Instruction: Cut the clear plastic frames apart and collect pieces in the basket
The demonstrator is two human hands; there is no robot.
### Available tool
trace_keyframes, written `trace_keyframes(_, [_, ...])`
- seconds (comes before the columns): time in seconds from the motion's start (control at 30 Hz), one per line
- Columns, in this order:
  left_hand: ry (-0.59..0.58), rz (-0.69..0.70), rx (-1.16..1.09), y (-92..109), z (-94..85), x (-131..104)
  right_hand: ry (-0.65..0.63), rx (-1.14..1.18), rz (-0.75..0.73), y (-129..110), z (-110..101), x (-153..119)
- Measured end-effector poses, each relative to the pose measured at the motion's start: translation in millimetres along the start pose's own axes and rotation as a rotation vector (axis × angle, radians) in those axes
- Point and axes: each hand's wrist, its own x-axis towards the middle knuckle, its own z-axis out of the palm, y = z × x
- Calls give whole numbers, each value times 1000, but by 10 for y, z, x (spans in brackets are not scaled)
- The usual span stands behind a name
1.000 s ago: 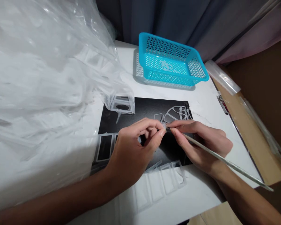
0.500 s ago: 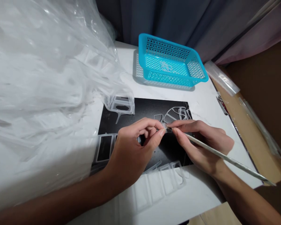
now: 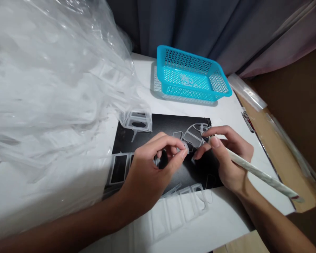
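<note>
My left hand [image 3: 147, 172] is closed in a pinch on a small translucent piece [image 3: 186, 145], held above a black mat [image 3: 165, 123]. Fingers cover most of that piece. To its right, my right hand [image 3: 233, 154] holds a long, pale, stick-like tool [image 3: 263, 175], which slants back past the wrist; its tip is hard to make out. The right index finger is raised, and the hand is apart from the left. Behind the hands, thin curved clear strips [image 3: 192, 131] lie on the mat. A translucent frame-shaped sheet [image 3: 138, 123] rests at its far left corner.
A large clear plastic bag [image 3: 55, 70] with translucent sheets fills the left side. A blue basket [image 3: 195, 95] with some small clear pieces inside stands at the back. More translucent frames [image 3: 173, 211] lie in front. A clear plastic sleeve [image 3: 249, 93] lies at the right edge.
My right hand has drawn away to the right from the left fingertips, taking the stick-like tool along, and its fingers have spread somewhat. The left hand still pinches the piece.
</note>
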Motion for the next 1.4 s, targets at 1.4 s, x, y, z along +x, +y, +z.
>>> trace_keyframes(1.4, [-53,75,34,-27,12,2,-321,-281,-356,-99,12,88])
